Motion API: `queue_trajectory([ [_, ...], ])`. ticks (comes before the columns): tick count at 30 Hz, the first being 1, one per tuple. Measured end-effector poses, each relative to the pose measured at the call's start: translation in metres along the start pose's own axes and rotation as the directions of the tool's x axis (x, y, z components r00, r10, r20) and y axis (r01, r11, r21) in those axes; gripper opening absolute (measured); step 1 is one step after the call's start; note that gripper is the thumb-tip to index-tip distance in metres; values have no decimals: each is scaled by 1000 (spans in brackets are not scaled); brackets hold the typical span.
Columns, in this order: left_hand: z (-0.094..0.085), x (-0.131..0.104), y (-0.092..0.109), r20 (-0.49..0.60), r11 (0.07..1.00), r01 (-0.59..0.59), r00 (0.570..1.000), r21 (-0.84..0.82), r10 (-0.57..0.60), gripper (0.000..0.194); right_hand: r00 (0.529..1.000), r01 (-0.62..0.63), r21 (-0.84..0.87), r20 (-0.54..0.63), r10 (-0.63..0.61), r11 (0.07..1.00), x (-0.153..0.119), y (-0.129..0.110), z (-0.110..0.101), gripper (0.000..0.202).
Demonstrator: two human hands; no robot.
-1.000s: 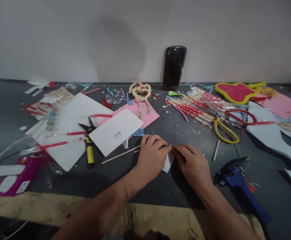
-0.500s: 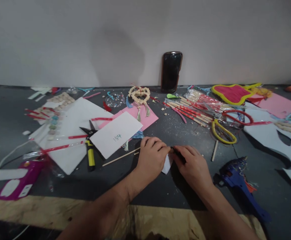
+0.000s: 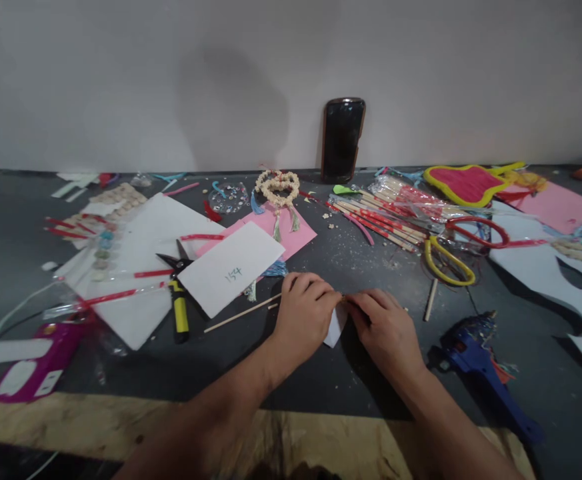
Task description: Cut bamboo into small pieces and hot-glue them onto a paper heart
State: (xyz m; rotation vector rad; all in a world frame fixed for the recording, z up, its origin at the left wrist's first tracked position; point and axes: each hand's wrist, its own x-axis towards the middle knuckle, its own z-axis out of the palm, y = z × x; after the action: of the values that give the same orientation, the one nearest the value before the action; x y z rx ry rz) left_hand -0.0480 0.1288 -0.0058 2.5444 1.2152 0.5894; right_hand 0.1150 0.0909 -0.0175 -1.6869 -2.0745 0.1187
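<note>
My left hand (image 3: 303,313) is closed, its fingers bent and the thumb and forefinger tips pinched together. My right hand (image 3: 383,325) is closed too, its fingertips meeting those of the left over a tiny brownish thing that is mostly hidden. A small white piece of paper (image 3: 335,331) sticks out below the fingertips, between the two hands. Beside my left hand lies a thin wooden stick (image 3: 241,314), with a short bit of stick near its end. Left of that, a white card (image 3: 231,270) marked 154 rests partly over pink paper (image 3: 298,230).
Pliers (image 3: 181,310) with yellow handles lie to the left. A blue glue gun (image 3: 485,370) and scissors (image 3: 449,263) lie to the right. Wrapped chopsticks (image 3: 385,220), a beaded string (image 3: 277,190) and a phone (image 3: 343,140) leaning on the wall are at the back.
The view has shifted very slightly. My hands stay together in nearly the same place; the right fingertips have turned a little and show less of the dark thing between them.
</note>
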Motion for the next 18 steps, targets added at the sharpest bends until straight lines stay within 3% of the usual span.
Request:
queue_trajectory([
  [12, -3, 2, 4, 8, 1000, 1, 1000, 30, -2, 18, 1000, -3, 21, -13, 3, 1000, 1, 0, -3, 15],
  [18, -21, 7, -1, -49, 999, 36, 998, 25, -35, 22, 1000, -5, 53, -19, 6, 999, -1, 0, -6, 16],
])
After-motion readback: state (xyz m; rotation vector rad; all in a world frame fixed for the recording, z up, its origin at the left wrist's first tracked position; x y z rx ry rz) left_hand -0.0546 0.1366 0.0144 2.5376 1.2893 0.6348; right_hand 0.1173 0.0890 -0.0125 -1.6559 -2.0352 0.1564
